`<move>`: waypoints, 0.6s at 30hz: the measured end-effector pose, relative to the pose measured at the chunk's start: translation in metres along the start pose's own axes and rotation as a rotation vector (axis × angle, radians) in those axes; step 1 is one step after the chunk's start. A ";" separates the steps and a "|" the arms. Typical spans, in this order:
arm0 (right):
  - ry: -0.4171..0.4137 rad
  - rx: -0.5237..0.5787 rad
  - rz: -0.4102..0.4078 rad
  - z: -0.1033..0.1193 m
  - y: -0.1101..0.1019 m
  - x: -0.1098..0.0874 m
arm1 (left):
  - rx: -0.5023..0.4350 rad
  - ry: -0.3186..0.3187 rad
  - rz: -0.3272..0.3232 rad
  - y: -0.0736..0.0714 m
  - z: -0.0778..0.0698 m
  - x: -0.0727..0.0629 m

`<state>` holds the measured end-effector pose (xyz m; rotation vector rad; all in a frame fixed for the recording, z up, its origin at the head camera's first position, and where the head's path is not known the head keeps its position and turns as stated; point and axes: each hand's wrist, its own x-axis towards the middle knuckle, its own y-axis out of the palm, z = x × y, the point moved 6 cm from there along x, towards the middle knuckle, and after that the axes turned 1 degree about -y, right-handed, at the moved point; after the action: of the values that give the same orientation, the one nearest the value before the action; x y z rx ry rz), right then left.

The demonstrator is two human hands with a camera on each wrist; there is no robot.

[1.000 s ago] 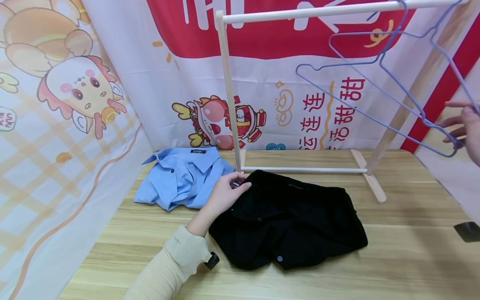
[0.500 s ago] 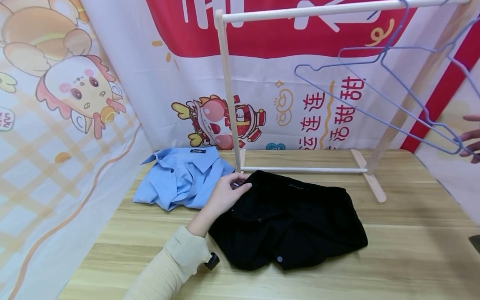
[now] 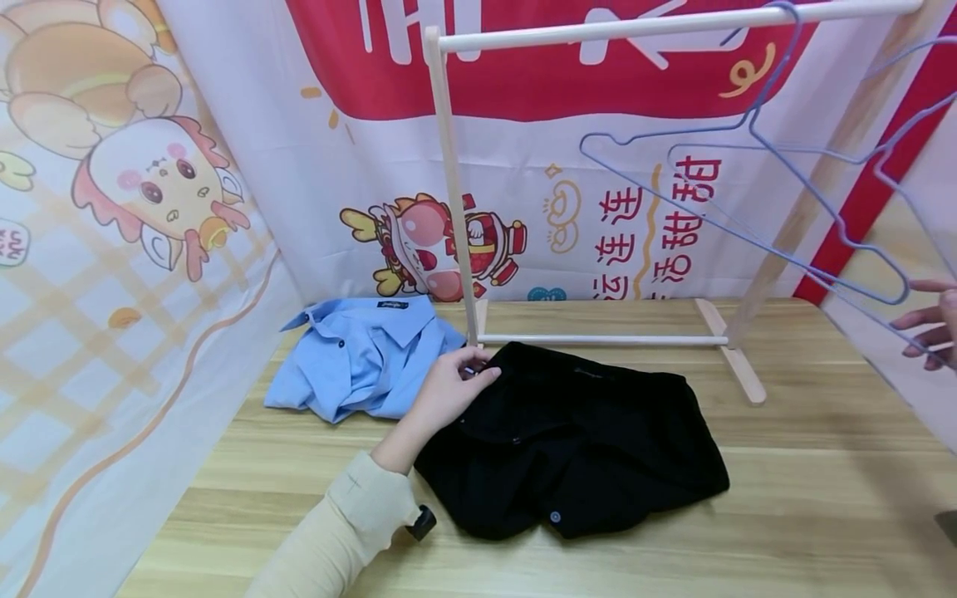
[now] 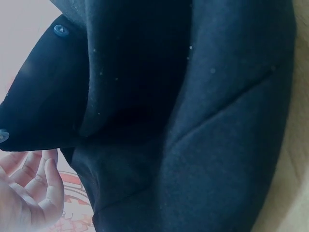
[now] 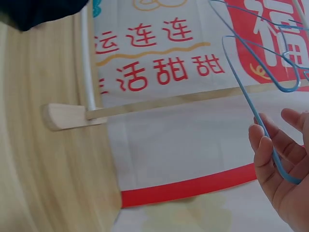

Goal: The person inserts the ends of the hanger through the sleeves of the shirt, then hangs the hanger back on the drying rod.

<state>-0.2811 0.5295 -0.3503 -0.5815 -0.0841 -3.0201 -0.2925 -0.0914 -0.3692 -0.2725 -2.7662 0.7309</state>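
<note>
A black buttoned garment (image 3: 598,448) lies bunched on the wooden table, with a small button near its front edge. My left hand (image 3: 446,386) pinches its upper left corner; in the left wrist view that hand (image 4: 31,191) shows at the garment's edge, below two buttons. At the far right, my right hand (image 3: 930,324) grips a blue wire hanger (image 5: 246,94) by one end, fingers curled round it in the right wrist view. The hanger is tilted, its hook below the rail. A second blue hanger (image 3: 676,133) hangs from the rail, overlapping the held one.
A wooden rack with a white top rail (image 3: 598,31) stands at the back; its foot (image 3: 743,374) reaches forward on the right. A crumpled light blue shirt (image 3: 366,357) lies left of the black garment. Printed cloth (image 3: 314,166) walls the back and left.
My right hand has carried its hanger right and down, and the hook has come away from the rail. The left hand stays at the garment's corner.
</note>
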 end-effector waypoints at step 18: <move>-0.149 -0.227 -0.184 0.032 0.090 -0.055 | -0.009 0.002 0.003 -0.001 0.003 -0.002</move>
<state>-0.2113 0.4445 -0.3374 -0.8624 0.2127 -3.1822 -0.2919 -0.0939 -0.3721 -0.2792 -2.7682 0.7192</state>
